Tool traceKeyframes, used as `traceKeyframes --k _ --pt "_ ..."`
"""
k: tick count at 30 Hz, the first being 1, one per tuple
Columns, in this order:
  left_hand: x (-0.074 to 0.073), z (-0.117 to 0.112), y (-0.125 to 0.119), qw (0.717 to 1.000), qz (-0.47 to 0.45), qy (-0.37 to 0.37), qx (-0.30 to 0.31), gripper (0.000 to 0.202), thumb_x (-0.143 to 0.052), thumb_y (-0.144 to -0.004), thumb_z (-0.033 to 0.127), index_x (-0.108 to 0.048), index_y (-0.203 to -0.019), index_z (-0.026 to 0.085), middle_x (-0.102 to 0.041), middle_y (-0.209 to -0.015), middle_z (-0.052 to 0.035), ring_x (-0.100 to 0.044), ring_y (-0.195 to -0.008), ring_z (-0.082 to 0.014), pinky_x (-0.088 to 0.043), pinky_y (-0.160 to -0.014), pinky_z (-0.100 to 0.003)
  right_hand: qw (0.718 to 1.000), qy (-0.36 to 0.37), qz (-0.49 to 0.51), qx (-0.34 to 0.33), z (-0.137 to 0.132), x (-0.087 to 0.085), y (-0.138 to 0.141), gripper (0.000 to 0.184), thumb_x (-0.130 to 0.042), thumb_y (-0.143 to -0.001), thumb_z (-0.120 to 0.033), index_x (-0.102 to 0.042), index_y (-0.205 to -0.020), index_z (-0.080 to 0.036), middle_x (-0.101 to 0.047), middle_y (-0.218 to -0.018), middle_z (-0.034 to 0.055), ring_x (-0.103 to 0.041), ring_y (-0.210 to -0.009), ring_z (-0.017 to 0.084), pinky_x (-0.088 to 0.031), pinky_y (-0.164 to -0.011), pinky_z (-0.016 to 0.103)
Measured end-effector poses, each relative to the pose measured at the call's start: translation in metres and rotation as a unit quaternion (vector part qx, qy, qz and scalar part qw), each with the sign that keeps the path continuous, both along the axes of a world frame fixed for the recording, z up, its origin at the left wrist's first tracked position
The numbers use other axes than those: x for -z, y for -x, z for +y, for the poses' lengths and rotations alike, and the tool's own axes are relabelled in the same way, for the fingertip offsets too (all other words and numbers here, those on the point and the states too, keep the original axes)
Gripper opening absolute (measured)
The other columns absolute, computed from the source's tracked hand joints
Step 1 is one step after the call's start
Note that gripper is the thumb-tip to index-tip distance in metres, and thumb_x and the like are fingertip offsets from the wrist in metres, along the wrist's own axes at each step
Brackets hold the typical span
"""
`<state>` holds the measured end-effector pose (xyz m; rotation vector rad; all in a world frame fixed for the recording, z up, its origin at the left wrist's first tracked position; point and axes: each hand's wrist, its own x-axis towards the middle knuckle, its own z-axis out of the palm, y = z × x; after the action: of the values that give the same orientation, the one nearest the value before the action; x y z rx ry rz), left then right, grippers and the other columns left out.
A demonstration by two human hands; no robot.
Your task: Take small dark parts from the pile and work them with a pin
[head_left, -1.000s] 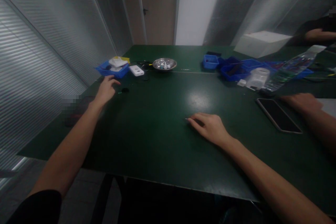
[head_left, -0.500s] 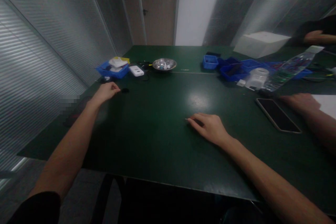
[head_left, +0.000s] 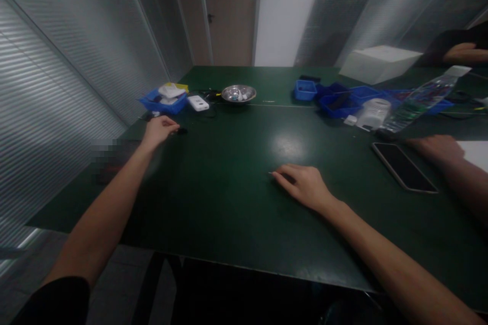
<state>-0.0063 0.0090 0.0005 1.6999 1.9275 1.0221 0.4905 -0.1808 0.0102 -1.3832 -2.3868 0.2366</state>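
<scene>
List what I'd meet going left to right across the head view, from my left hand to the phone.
Left hand → small dark piece → white device → metal bowl → thin pale thing at the right fingers → right hand → phone.

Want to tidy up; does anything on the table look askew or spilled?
No spill shows. The bottle, right, beyond the phone, looks tilted; but the partitions slant too, so the view may cause it.
</scene>
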Motion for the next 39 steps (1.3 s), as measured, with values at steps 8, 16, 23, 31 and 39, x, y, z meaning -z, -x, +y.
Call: traceKeyframes --k 8,16,23,31,39 --pt "-0.001 -0.001 0.001 0.997 0.056 -0.052 -0.030 0.020 -0.077 -0.078 0.036 -0.074 -0.088 0.019 -0.076 -0.088 -0.0066 -0.072 -0.085 -0.0231 -0.056 -0.077 -0.033 1.000 0.004 0.000 -0.003 0.000 -0.003 0.000 0.036 -0.044 -0.106 -0.045 -0.072 -0.102 -0.024 -0.073 -0.089 0.0015 -0.063 -0.066 0.014 -0.040 -0.062 0.028" --pt "-0.002 -0.003 0.000 0.996 0.067 -0.056 0.019 0.027 -0.076 -0.081 0.031 -0.079 -0.105 0.019 -0.077 -0.096 -0.0079 -0.071 -0.085 -0.0235 -0.054 -0.083 -0.036 1.000 -0.003 -0.008 -0.005 0.000 0.001 0.000 0.035 -0.044 -0.106 -0.045 -0.072 -0.101 -0.024 -0.073 -0.087 0.0006 -0.064 -0.067 0.014 -0.040 -0.062 0.028" --pt "0.002 -0.001 0.001 0.991 0.097 -0.053 0.080 0.026 -0.074 -0.081 0.036 -0.081 -0.101 0.022 -0.076 -0.109 -0.0094 -0.069 -0.101 -0.0273 -0.051 -0.093 -0.039 1.000 0.001 -0.005 -0.007 -0.002 -0.004 0.001 0.036 -0.043 -0.107 -0.044 -0.073 -0.102 -0.024 -0.074 -0.089 0.0017 -0.065 -0.067 0.014 -0.041 -0.062 0.028" --pt "0.017 0.000 0.008 0.997 0.008 0.003 0.074 0.032 -0.079 -0.076 0.037 -0.081 -0.104 0.022 -0.078 -0.106 -0.0085 -0.070 -0.100 -0.0275 -0.052 -0.093 -0.039 1.000 -0.002 -0.004 -0.006 0.000 -0.001 0.000 0.036 -0.044 -0.106 -0.045 -0.073 -0.102 -0.024 -0.074 -0.089 0.0008 -0.065 -0.069 0.014 -0.041 -0.063 0.028" --pt "0.011 0.005 -0.001 0.996 -0.071 0.045 0.019 0.029 -0.085 -0.067 0.028 -0.082 -0.094 0.021 -0.078 -0.095 -0.0089 -0.070 -0.090 -0.0268 -0.054 -0.086 -0.039 1.000 -0.005 0.001 -0.006 -0.001 -0.003 0.001 0.035 -0.044 -0.106 -0.044 -0.074 -0.102 -0.025 -0.074 -0.088 0.0020 -0.065 -0.067 0.014 -0.041 -0.061 0.028"
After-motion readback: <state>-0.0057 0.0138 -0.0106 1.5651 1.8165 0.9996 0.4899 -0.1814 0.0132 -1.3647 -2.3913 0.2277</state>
